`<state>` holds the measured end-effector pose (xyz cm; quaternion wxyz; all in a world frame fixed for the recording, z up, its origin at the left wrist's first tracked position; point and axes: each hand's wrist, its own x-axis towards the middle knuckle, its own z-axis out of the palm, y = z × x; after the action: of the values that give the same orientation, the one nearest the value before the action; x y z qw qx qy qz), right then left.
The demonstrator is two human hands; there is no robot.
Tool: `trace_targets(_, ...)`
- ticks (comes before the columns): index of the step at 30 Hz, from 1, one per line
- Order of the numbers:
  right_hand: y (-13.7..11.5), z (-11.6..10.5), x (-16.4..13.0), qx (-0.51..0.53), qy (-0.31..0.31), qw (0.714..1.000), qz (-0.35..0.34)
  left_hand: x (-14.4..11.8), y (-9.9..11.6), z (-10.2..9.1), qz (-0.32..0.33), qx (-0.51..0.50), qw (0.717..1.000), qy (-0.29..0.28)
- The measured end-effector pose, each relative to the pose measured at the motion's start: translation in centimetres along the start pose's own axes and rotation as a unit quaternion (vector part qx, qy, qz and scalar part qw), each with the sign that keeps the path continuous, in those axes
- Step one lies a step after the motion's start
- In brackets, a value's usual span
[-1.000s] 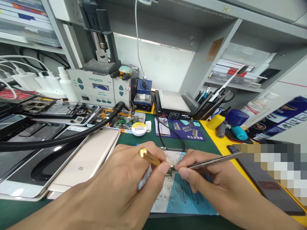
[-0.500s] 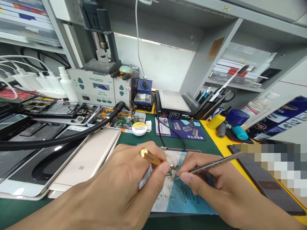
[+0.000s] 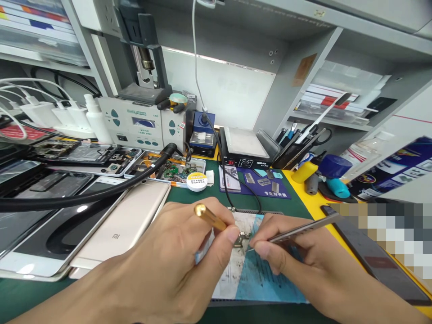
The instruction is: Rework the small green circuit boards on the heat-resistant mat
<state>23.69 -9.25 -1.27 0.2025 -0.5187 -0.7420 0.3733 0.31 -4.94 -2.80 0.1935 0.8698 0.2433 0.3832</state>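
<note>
A: ok so what are the hands on?

B: left hand (image 3: 178,252) has a gold tool (image 3: 212,218) pinched by thumb and fingers. right hand (image 3: 300,252) is gripping tweezers (image 3: 303,228), tip right beside the board.

A: and the board (image 3: 241,240) is where?

B: between both hands, on the blue and white sheet (image 3: 256,281). left fingers hide one end, so can't tell if the tool's tip touches it.

A: further out?

B: round tub (image 3: 197,181) beyond the left hand, gold phone (image 3: 116,231) off left, hot plate (image 3: 245,145) farther back.
</note>
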Motion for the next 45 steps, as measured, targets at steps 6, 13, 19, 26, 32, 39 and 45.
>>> trace_targets(6,0.3,0.0,0.7,0.11,0.019,0.993,0.032,-0.2,-0.6,0.0,-0.016,-0.01,1.0,0.014)
trace_targets(13,1.1,-1.4,1.9,0.241,0.054,0.967,0.066,-0.1,-1.3,-0.1,-0.085,-0.025,0.994,0.063)
trace_targets(19,1.3,-1.8,2.4,0.287,0.084,0.953,0.052,0.0,-2.0,-0.1,-0.113,-0.035,0.99,0.071)
trace_targets(26,1.4,-2.4,2.5,0.287,0.099,0.953,0.009,0.5,-1.6,-2.1,-0.14,0.005,0.985,0.103)
trace_targets(32,1.4,-2.3,2.2,0.29,0.098,0.952,-0.008,-2.1,-1.1,-5.3,-0.153,0.104,0.976,0.115)
trace_targets(39,1.4,-1.8,2.4,0.294,0.089,0.952,-0.016,-6.1,-0.7,-3.7,-0.112,0.299,0.943,-0.094)
trace_targets(45,1.4,-1.6,2.2,0.288,0.086,0.953,-0.018,-6.0,0.0,-2.6,-0.132,0.364,0.906,-0.172)
